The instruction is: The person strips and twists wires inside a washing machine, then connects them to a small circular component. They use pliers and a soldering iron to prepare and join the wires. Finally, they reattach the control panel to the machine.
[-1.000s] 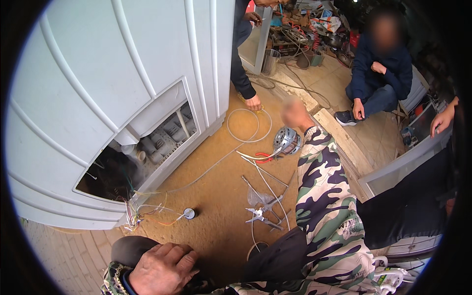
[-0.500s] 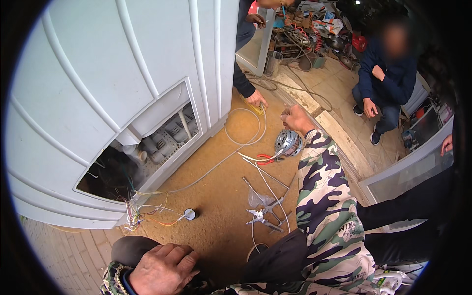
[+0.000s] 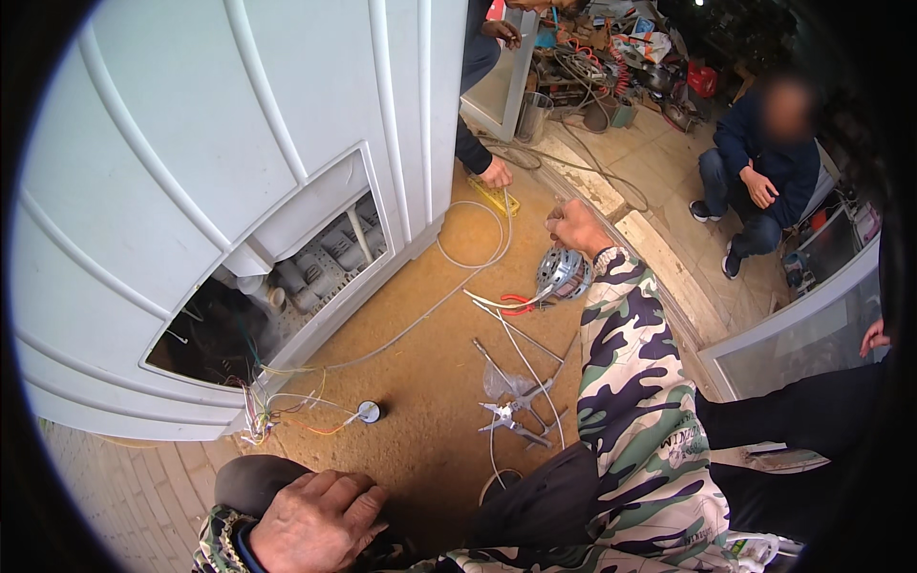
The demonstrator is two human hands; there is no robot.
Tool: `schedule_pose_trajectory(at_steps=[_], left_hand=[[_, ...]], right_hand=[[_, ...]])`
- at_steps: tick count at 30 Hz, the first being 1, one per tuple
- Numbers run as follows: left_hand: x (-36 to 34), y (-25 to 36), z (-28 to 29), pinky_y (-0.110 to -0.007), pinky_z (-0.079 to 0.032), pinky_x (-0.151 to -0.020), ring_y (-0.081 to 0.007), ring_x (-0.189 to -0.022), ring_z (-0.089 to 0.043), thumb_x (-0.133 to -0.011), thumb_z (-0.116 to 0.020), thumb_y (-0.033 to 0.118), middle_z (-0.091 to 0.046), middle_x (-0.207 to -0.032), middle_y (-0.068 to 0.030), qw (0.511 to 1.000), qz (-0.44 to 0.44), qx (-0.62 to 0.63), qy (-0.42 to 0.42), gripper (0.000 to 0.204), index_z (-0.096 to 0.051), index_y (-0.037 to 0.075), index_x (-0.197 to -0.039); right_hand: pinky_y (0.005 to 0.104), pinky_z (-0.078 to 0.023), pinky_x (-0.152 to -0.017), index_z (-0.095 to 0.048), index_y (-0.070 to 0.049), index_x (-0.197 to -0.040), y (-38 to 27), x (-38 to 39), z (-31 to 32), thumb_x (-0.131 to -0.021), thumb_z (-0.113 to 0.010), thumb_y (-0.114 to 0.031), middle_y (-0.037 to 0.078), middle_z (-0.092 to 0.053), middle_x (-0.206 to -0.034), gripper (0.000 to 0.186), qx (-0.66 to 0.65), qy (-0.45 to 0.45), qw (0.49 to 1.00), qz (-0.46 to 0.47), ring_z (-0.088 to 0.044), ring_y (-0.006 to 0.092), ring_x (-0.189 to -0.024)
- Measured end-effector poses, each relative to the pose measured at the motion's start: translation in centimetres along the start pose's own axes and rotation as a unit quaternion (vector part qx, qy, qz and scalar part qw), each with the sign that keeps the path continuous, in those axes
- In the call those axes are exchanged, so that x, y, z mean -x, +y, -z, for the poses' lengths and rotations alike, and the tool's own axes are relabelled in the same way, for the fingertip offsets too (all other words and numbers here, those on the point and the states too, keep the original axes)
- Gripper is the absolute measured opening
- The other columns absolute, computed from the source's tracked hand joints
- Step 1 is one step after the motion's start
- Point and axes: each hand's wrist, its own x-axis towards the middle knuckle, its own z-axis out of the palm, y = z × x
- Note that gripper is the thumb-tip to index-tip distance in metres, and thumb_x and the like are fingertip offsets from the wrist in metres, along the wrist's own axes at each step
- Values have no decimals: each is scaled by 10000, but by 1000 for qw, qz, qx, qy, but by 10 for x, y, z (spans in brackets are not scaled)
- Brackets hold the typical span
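My left hand (image 3: 315, 523) rests over my dark-clothed knee, its fingers loosely bent and holding nothing visible. My right arm, in a camouflage sleeve, reaches out to the far middle. There my right hand (image 3: 579, 227) is closed, fingertips together; whatever they pinch is too small to make out. Just below it sits a round metal motor (image 3: 564, 275) with pale wires, partly covered by my sleeve. Red-handled pliers (image 3: 517, 305) lie beside the motor. Nearer me is a metal tool with several arms (image 3: 511, 417). A small round part (image 3: 369, 412) hangs on wires by the white appliance (image 3: 315, 57).
Through the appliance's opening (image 3: 287, 296) show inner parts, with loose coloured wires (image 3: 260, 411) at its lower corner. A co-worker's hand (image 3: 496, 173) is at a yellow block (image 3: 500, 198) with a looped grey cable (image 3: 441, 250). Another person (image 3: 764, 181) squats at right, beyond a raised sill (image 3: 659, 267).
The co-worker's hand has drawn back slightly, uncovering more of the yellow block. The squatting person's raised hand has come down. My own hands stay in place; the view shifts slightly.
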Motion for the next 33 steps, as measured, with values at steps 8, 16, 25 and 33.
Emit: schedule_pose_trajectory(at_steps=[8, 16, 25, 33], left_hand=[[0, -1, 0, -416, -514, -832, -342, -964, -614, -757, -718, 125, -629, -1083, -155, 1000, 2, -2, -2, 376, -619, 6, -1099], [0, -1, -3, -413, -512, -835, -340, -965, -611, -747, -720, 120, -625, -1086, -155, 1000, 0, -3, -2, 394, -615, 5, -1109], [-1, -1, -4, -410, -511, -841, -341, -966, -610, -748, -723, 118, -625, -1091, -158, 1000, 3, 0, -1, 396, -617, 4, -1112], [-5, -11, -10, -367, -560, -749, -269, -849, -666, -756, -770, 233, -678, -1023, -114, 997, -44, -58, -28, 406, -657, 34, -1092]], right_hand=[[301, -534, -527, -684, 90, -1002, 0, -2, -2, -894, -621, -93, 114, -685, -733, 222, 11, -7, 1000, 3, -673, 173, -610], [299, -521, -508, -680, 92, -996, 9, -8, -7, -900, -622, -85, 118, -679, -727, 210, 11, -20, 999, 27, -666, 174, -587], [300, -519, -510, -676, 88, -990, 9, -6, -5, -904, -626, -98, 119, -677, -746, 211, 1, -20, 1000, 3, -669, 178, -604], [296, -522, -521, -678, 81, -994, 5, -4, -7, -910, -619, -99, 108, -677, -744, 207, 13, -21, 1000, -4, -663, 170, -612]])
